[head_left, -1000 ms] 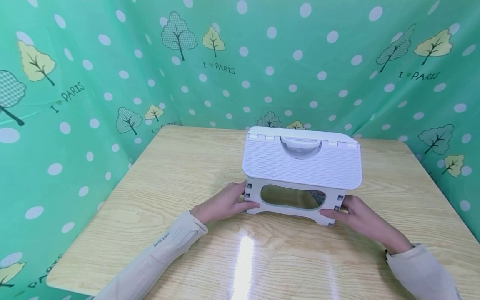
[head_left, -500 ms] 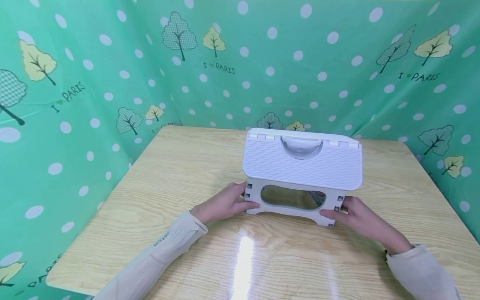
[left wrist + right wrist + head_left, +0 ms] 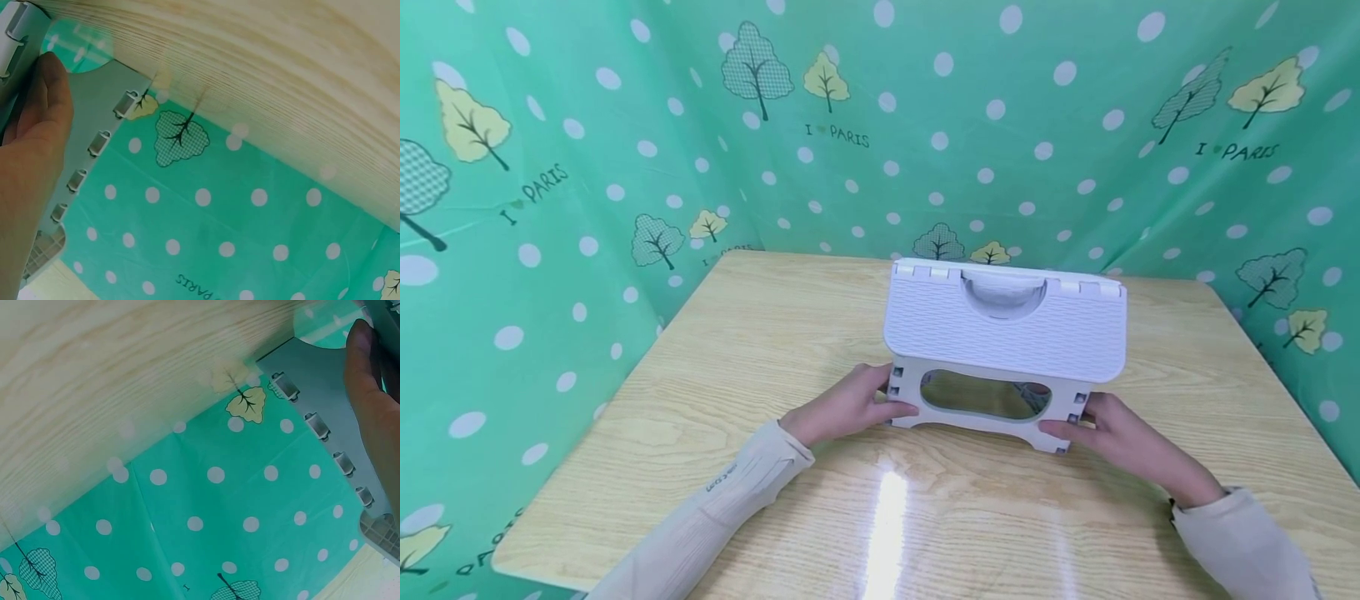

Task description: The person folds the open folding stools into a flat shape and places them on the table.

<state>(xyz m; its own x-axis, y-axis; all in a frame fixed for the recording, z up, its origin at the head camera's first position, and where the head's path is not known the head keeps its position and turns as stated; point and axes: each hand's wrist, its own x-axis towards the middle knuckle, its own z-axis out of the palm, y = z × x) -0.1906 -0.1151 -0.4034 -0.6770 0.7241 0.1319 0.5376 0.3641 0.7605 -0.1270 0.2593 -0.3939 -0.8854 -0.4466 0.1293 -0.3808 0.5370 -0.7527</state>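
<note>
Stool point(image 3: 955, 329) stood on the wooden table point(image 3: 760, 333), my left hand point(image 3: 850, 408) and right hand point(image 3: 1123, 437) curled round its opposite ends, thumbs point(image 3: 898, 411) on the near panel point(image 3: 985, 426). I seemed to be steadying it; any shift would call for both hands working evenly. Glare point(image 3: 883, 533) streaked the table; dotted green curtain point(image 3: 1000, 200) hung behind.

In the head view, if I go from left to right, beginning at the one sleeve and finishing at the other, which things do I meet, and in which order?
Left sleeve, left hand, stool, right hand, right sleeve.
</note>
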